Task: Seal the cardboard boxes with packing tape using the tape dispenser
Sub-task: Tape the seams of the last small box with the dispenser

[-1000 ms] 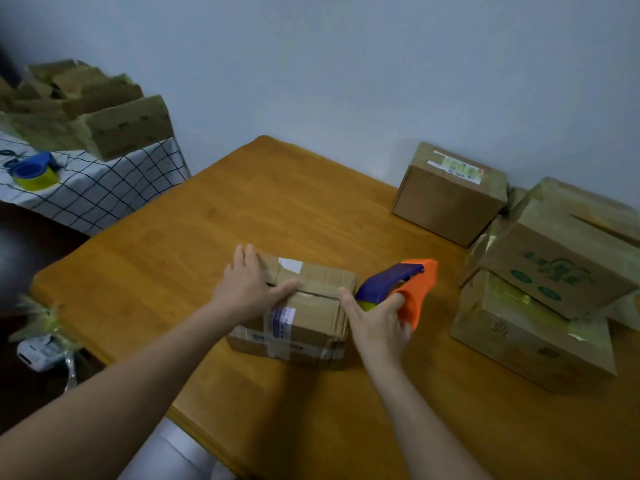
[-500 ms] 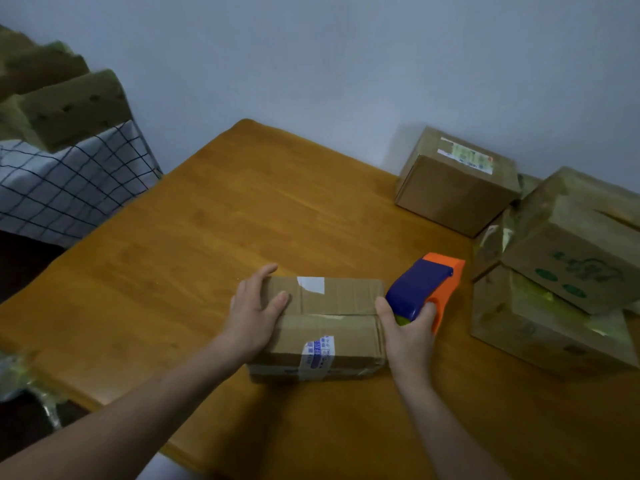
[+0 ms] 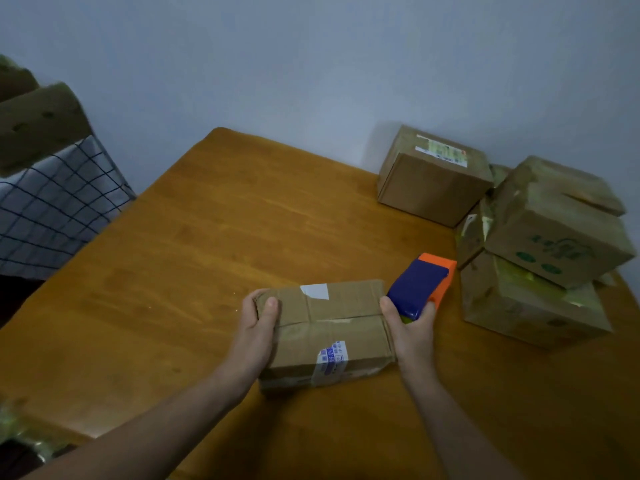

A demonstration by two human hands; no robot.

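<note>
Head view, entry for one moment. Box (image 3: pixel 329 327): lies flat on the table (image 3: pixel 207 254) in front of you, its centre seam running left to right, with no fresh tape that I can make out along it. Your left hand (image 3: pixel 258 327): thumb on the lid, fingers curled round the left end, gripping. Your right hand (image 3: pixel 412 327): wrapped round the near end of the dispenser (image 3: pixel 420 287), thumb side against the box's right end. Dispenser: blue and orange, just beside the box, not on the seam. Tape end: hidden, so I cannot tell whether it is ready to stick. Likely faults:

- If you start off-centre, the strip probably misses one flap.
- If you ease the left grip, the light box may slide with the pull.
- If you swing wide, the dispenser could knock the tilted stack (image 3: pixel 554 244) near your right.
</note>
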